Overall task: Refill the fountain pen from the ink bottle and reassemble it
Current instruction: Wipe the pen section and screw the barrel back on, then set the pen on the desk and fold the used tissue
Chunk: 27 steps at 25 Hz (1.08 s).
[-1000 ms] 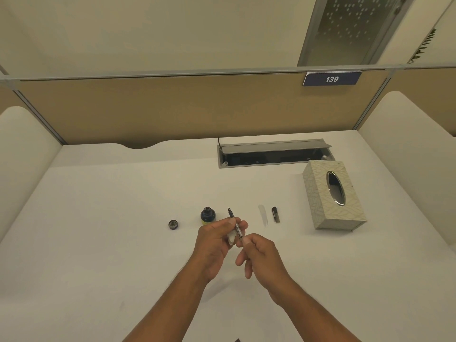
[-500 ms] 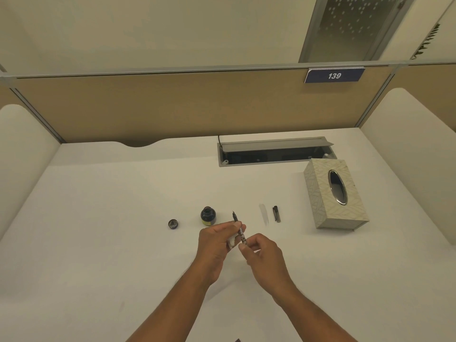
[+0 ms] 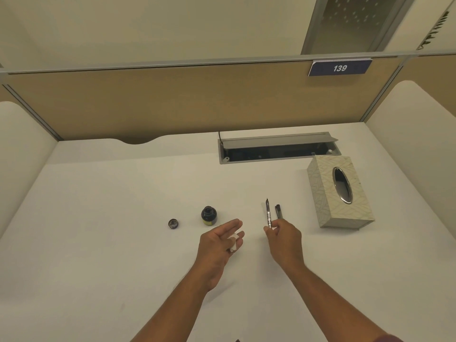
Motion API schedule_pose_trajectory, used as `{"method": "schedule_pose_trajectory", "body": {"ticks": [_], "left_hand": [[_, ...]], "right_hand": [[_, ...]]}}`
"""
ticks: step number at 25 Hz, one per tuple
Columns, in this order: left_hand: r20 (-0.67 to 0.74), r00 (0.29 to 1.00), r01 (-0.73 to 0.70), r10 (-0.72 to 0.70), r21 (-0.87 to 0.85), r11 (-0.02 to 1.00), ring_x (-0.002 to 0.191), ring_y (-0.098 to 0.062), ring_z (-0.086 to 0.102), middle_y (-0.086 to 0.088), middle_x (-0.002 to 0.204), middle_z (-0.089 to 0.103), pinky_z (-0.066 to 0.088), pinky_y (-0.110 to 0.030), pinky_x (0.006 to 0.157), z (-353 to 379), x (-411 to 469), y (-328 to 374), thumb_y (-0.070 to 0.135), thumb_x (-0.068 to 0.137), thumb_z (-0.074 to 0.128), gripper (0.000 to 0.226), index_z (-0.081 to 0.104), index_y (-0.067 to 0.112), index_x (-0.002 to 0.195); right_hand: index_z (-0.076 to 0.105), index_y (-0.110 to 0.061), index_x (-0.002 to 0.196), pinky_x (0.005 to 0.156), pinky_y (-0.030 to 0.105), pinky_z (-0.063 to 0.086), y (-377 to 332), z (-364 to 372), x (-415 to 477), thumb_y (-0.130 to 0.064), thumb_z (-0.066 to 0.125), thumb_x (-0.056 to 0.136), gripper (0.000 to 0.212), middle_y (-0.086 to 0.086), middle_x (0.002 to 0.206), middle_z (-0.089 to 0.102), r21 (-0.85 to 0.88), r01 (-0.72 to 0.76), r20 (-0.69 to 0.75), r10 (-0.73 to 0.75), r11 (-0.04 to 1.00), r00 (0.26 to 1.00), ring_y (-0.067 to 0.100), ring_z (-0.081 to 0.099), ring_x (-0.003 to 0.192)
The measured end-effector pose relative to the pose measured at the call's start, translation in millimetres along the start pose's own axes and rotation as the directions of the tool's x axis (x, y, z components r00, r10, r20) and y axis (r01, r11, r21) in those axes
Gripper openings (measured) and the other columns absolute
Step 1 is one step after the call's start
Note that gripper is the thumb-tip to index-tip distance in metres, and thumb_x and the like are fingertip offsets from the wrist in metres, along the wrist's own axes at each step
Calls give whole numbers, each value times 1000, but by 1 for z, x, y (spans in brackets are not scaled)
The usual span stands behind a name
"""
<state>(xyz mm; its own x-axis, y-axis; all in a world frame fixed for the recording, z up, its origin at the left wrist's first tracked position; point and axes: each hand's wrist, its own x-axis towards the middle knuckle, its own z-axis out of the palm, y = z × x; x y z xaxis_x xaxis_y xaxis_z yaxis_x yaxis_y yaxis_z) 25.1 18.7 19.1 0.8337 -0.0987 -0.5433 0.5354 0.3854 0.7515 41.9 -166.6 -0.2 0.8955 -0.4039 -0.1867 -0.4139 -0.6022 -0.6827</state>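
My right hand (image 3: pixel 283 239) pinches the lower end of the fountain pen's nib section with its converter (image 3: pixel 268 213), nib pointing away from me. Just right of it the dark pen cap (image 3: pixel 278 210) lies on the white desk (image 3: pixel 123 206). My left hand (image 3: pixel 219 245) is apart from the pen, its fingers loosely spread with a small white tissue wad (image 3: pixel 233 239) tucked between them. The open ink bottle (image 3: pixel 209 215) stands just beyond my left hand, with its lid (image 3: pixel 173 223) lying to its left. I cannot see the clear barrel.
A patterned tissue box (image 3: pixel 340 193) stands at the right. An open cable tray (image 3: pixel 276 149) is set into the desk behind the pen parts. Partition walls close off the back and both sides.
My hands have separated. The left hand let go of the nib section and kept the tissue. The right hand carried the section to the right, next to the cap.
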Motion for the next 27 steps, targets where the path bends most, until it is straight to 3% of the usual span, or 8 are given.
{"method": "schedule_pose_trajectory", "body": {"ticks": [5,11,16,21,24,27], "left_hand": [[18,1000,11,-11,24,1000,120,-26,77,0,137,75,60,-37,105,-2,0,-3,-22,97,52,52,75,10,131],[21,999,33,-34,22,999,120,-27,77,-1,133,78,59,-39,106,-4,0,-6,-21,97,52,50,76,9,128],[20,1000,23,-24,45,999,120,-31,76,-12,125,81,56,-46,110,-2,0,-4,-23,97,49,44,78,1,118],[-9,1000,-3,3,51,999,117,-41,76,-28,114,79,57,-52,109,-2,3,-6,-27,95,43,35,72,-8,102],[5,1000,-6,6,26,1000,115,-39,77,-16,129,78,57,-52,109,-3,0,-6,-24,98,46,34,73,-6,107],[15,1000,-9,9,16,1000,115,-36,78,-1,141,72,56,-50,109,-3,-3,-4,-22,99,49,46,74,6,126]], "right_hand": [[67,-8,94,68,30,41,13,15,21,-21,65,95,13,9,92,68,-144,-10,34,15,989,999,27,64,84],[63,-7,100,80,38,49,13,24,28,-22,59,97,16,11,104,63,-255,42,52,-30,966,998,32,63,98],[63,-6,100,74,30,41,15,24,27,-21,59,98,16,10,102,63,-237,40,43,-30,971,999,29,63,96],[61,-7,100,75,32,42,14,23,27,-24,60,98,17,10,102,62,-241,40,51,-28,970,998,29,61,95],[62,-6,102,77,34,46,14,23,24,-26,62,97,20,10,103,62,-227,42,47,-32,973,998,29,62,95],[60,-7,101,72,31,41,14,19,20,-26,64,96,20,8,100,60,-177,28,41,-21,984,999,26,58,88]]}}
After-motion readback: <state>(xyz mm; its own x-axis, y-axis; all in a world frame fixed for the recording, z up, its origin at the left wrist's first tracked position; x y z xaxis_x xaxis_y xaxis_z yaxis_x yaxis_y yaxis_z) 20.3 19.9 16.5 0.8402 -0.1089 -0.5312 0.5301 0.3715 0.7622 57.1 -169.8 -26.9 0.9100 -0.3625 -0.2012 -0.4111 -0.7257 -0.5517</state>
